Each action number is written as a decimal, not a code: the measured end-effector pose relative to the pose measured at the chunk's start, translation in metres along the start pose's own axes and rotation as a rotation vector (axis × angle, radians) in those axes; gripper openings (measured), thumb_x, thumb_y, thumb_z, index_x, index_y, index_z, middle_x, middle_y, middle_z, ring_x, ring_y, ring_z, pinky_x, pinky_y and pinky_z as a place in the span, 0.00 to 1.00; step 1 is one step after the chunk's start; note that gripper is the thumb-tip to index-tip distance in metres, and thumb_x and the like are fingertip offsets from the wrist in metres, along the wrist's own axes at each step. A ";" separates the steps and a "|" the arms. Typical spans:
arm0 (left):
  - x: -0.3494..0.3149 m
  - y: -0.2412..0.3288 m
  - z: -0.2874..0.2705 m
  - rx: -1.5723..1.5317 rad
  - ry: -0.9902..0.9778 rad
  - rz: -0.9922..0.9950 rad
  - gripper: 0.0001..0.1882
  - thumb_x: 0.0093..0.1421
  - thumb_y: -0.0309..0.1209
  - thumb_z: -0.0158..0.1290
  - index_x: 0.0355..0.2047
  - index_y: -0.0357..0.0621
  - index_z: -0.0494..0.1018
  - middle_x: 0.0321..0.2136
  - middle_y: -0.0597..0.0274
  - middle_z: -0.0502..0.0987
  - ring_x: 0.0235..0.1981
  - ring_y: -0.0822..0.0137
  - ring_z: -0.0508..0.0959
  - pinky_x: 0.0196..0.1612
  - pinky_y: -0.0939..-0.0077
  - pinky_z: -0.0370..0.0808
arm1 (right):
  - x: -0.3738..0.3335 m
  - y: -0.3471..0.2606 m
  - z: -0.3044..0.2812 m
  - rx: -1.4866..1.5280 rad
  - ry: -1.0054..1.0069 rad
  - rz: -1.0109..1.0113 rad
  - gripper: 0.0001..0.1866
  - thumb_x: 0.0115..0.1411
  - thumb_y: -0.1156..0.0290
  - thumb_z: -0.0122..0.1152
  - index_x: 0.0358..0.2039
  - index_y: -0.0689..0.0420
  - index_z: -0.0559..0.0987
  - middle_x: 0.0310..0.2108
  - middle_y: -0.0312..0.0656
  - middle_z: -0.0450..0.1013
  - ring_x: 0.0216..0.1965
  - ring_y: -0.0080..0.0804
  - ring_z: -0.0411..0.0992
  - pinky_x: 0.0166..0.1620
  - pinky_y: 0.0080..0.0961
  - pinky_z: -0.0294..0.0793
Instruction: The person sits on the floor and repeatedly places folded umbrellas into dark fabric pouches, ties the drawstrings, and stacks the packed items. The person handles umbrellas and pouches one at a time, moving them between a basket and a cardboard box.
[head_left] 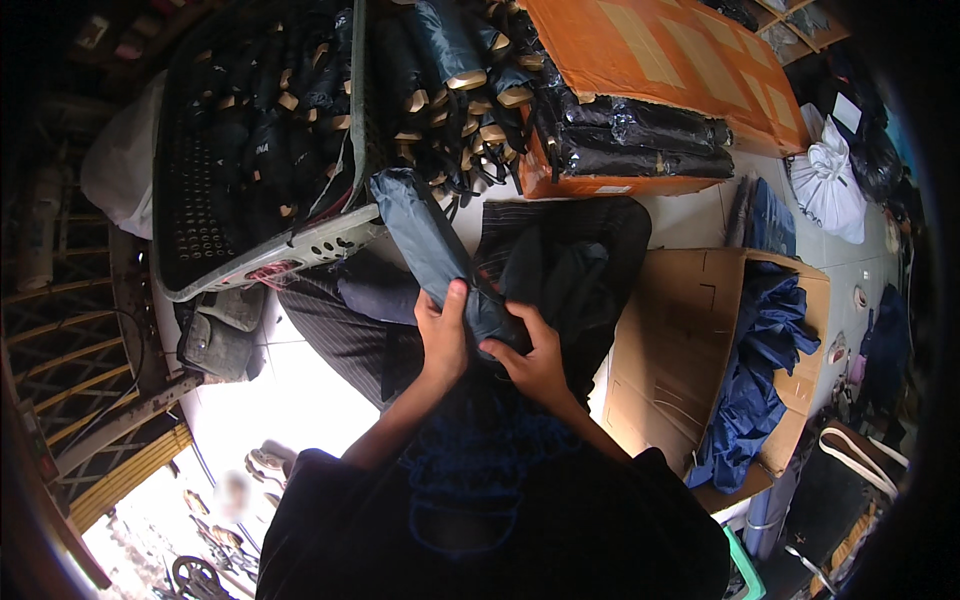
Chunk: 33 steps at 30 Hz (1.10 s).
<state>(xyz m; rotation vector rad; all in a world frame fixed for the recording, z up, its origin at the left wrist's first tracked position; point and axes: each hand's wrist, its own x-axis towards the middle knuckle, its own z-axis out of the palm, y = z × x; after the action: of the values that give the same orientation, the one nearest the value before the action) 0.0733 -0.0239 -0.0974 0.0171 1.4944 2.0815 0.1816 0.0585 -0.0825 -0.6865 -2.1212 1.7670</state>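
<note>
A folded umbrella [425,228] in a dark grey-blue fabric sleeve slants across my lap, its far end up and to the left beside the basket. Around its near part my left hand [443,335] is closed, the thumb lying along the top. My right hand [530,350] grips the sleeve's near end from the right, thumb and fingers pinching the fabric. What the near end looks like under my fingers is partly hidden. Dark cloth [560,270] lies over my lap just right of the umbrella.
At the far left a grey plastic basket [345,232] holds many dark folded umbrellas. More umbrellas with tan handle ends [467,78] are piled beside it. An orange-brown carton [630,187] contains plastic-wrapped bundles. On the right, an open cardboard box [665,340] holds blue fabric [745,400].
</note>
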 end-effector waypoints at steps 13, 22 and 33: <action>0.007 0.027 0.007 -0.138 -0.100 -0.202 0.25 0.65 0.41 0.47 0.55 0.36 0.60 0.46 0.49 0.71 0.43 0.59 0.76 0.45 0.65 0.76 | 0.011 -0.036 0.004 -0.371 -0.038 -0.278 0.26 0.49 0.73 0.66 0.50 0.57 0.72 0.52 0.54 0.62 0.52 0.53 0.61 0.52 0.44 0.63; 0.003 0.042 0.013 -0.052 -0.280 -0.048 0.25 0.61 0.36 0.49 0.54 0.31 0.64 0.47 0.49 0.74 0.48 0.61 0.74 0.56 0.69 0.65 | 0.026 -0.022 0.003 0.450 -0.061 0.209 0.28 0.60 0.68 0.58 0.57 0.61 0.60 0.52 0.47 0.63 0.54 0.33 0.63 0.55 0.29 0.63; -0.010 0.055 0.006 0.511 0.016 0.171 0.09 0.56 0.27 0.60 0.32 0.35 0.73 0.23 0.65 0.75 0.27 0.78 0.72 0.33 0.83 0.69 | 0.031 -0.032 -0.005 0.118 0.117 0.138 0.25 0.53 0.67 0.67 0.48 0.66 0.70 0.40 0.51 0.74 0.43 0.36 0.74 0.47 0.28 0.70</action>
<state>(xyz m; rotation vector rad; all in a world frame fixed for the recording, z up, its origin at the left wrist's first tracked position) 0.0594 -0.0344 -0.0437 0.3325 2.0558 1.7676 0.1530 0.0747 -0.0528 -0.8993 -1.9181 1.8557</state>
